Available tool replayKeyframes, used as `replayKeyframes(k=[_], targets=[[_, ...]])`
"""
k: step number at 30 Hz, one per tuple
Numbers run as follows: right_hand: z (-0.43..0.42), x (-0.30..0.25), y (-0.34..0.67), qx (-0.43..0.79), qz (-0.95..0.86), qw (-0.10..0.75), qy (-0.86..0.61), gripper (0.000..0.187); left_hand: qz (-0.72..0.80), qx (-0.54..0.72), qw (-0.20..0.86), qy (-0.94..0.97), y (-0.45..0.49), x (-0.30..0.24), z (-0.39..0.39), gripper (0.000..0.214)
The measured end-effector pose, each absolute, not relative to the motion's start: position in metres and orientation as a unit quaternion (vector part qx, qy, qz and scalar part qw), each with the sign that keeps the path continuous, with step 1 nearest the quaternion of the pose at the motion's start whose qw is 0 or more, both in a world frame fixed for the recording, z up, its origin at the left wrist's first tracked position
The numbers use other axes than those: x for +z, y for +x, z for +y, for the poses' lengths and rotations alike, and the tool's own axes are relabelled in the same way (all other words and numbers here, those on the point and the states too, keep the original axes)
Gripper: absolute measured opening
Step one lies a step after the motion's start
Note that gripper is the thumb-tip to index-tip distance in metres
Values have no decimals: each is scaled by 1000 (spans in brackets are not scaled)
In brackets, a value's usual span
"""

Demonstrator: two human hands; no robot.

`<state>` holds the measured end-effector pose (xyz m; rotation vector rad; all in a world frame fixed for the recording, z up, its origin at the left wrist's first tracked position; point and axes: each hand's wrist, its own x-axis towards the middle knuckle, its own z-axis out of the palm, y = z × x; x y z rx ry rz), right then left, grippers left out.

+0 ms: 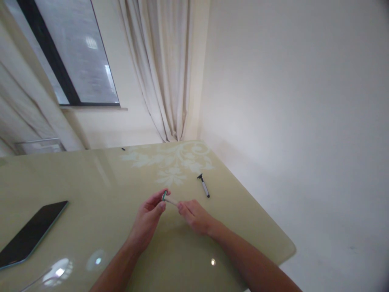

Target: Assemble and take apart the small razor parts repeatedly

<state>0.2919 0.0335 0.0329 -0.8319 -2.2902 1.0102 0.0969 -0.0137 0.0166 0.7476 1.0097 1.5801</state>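
Over the table, both of my hands are on one small razor [172, 200] with a pale handle and a green-edged head. My left hand [149, 217] pinches the razor's head [164, 195] between thumb and fingers. The handle's lower end is wrapped in the fingers of my right hand [196, 215], which hide part of it. A second razor [204, 187], grey and black, lies on the table just beyond my right hand, with its head pointing away from me.
The glossy greenish-yellow table [243, 227] has a white floral pattern. A dark tablet [33, 231] lies at the left. One tiny dark piece [123, 149] sits near the far edge. Beyond are a curtain [164, 69] and a window [79, 48]; a white wall [298, 113] borders the right side.
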Motion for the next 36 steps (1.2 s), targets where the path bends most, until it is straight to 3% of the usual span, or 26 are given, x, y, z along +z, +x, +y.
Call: replayKeyframes(k=[15,20,25,31,36], targets=[[30,33,287,372,-813,296,-337,57,401,659,564,293,98,18,-16,54],[29,30,287,430,-822,250,-276,58,393,655,580,282,98,14,-16,54],[36,31,288,391,-808,294,-328,59,387,655,579,294,99,11,-15,54],[30,28,286,506,-782,246,-269,67,385,666,576,278,100,13,-15,55],[35,29,286,455,-774,293,-329,68,387,667,577,270,102,14,-16,54]])
